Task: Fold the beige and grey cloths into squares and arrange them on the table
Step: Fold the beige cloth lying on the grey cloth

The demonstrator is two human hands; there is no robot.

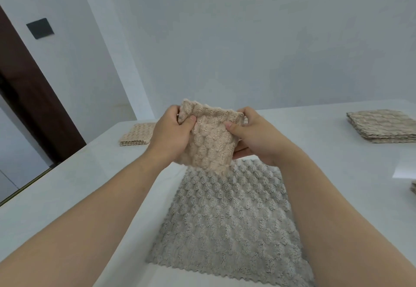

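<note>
Spanning white table (315, 129), pale walls (247, 27).

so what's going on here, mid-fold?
A person holds a beige cloth up off the table, left hand and right hand each pinching its top edge. A grey cloth lies spread flat below it, not yet folded. Folded beige cloths sit in a pile at far left, and a taller stack sits at far right.
</note>
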